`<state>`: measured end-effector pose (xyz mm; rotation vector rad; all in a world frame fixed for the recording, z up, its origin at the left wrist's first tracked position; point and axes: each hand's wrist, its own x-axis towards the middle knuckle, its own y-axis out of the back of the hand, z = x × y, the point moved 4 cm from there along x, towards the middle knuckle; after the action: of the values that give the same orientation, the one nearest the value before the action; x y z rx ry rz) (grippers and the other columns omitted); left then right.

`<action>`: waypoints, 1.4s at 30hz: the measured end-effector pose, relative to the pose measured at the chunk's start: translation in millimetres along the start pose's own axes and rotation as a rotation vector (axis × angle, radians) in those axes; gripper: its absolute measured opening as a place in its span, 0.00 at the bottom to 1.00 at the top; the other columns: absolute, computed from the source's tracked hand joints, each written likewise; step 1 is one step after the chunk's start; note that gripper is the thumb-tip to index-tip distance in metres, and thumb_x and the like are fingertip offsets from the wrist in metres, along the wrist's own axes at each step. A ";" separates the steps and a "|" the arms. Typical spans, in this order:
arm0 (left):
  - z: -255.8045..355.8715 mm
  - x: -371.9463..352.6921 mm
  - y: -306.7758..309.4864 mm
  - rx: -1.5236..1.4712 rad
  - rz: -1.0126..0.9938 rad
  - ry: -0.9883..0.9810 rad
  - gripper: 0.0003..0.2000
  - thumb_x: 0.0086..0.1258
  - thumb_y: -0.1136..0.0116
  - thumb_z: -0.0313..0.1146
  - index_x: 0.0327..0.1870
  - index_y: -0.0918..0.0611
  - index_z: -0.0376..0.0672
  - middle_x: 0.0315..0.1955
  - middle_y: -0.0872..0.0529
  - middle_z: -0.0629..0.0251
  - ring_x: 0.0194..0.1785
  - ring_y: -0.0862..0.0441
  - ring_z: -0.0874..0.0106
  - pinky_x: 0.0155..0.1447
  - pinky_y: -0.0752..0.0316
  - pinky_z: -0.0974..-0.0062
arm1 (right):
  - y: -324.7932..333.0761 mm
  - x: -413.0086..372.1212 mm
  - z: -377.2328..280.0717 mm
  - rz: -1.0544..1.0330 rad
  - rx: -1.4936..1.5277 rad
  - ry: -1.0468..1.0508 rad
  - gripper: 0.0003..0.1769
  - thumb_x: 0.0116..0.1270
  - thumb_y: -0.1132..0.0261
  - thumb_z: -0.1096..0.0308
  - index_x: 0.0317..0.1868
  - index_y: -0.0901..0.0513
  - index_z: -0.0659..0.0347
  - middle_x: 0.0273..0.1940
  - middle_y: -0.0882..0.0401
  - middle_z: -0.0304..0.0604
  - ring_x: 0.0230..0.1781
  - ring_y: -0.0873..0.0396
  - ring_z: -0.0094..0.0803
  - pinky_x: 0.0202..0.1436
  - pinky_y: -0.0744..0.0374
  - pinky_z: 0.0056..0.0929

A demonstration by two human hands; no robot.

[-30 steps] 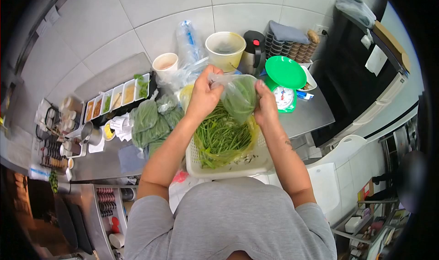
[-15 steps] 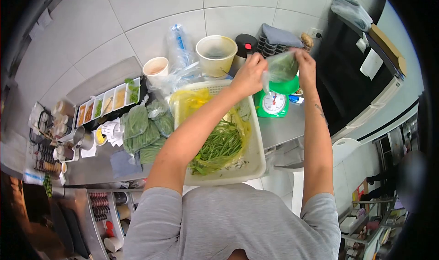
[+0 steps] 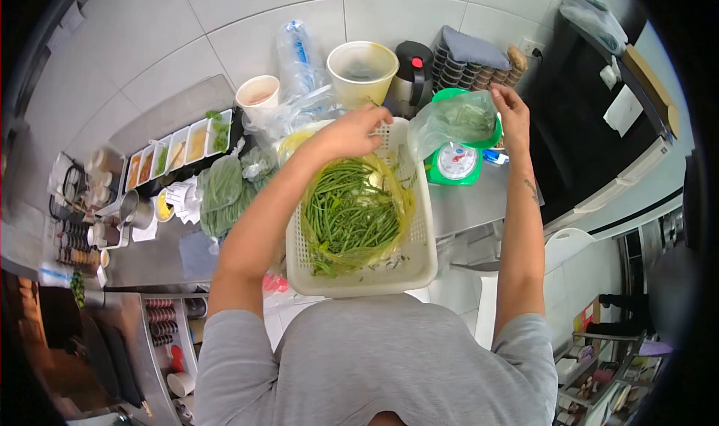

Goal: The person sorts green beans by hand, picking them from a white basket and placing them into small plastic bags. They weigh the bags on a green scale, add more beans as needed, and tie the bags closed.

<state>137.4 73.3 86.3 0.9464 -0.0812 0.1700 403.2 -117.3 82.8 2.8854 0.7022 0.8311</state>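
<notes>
Clear bag (image 3: 458,117): laid over green scale (image 3: 457,173), between both hands' fingers
Left hand (image 3: 358,131): fingers parted, nothing held
Right hand (image 3: 512,116): fingers at bag's edge; grip cannot be told
Green stems (image 3: 352,218): heaped below left fingers

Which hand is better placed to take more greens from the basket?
Left, I'd judge. The left hand hovers over the far end of the basket, near the greens, and looks empty. The right hand holds the plastic bag at the green scale, farther off.
</notes>
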 end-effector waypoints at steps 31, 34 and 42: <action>9.9 31.5 -42.4 -0.112 0.439 -0.096 0.08 0.61 0.46 0.30 0.38 0.21 0.36 0.33 0.18 0.50 0.38 0.20 0.55 0.43 0.26 0.63 | -2.2 7.6 -35.3 -0.250 -0.495 -0.004 0.09 0.63 0.39 0.70 0.42 0.19 0.65 0.25 0.21 0.45 0.25 0.22 0.32 0.35 0.24 0.28; -5.8 9.1 -21.6 0.068 0.142 0.120 0.10 0.61 0.45 0.34 0.37 0.20 0.36 0.34 0.17 0.48 0.40 0.19 0.54 0.44 0.26 0.62 | -4.9 -3.9 -41.3 -0.067 -0.570 0.347 0.12 0.62 0.38 0.70 0.46 0.19 0.61 0.30 0.20 0.45 0.25 0.21 0.33 0.35 0.24 0.27; -65.4 -89.3 -68.0 0.587 -0.175 0.588 0.13 0.57 0.45 0.31 0.42 0.18 0.36 0.38 0.16 0.48 0.44 0.18 0.55 0.50 0.24 0.61 | -110.0 -132.6 -69.0 -0.785 -0.292 -0.095 0.26 0.60 0.36 0.65 0.60 0.28 0.58 0.47 0.23 0.56 0.44 0.22 0.48 0.52 0.25 0.38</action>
<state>61.5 77.8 -19.0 1.4434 0.6222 0.3125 222.8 -82.1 57.1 2.0865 1.4120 0.6032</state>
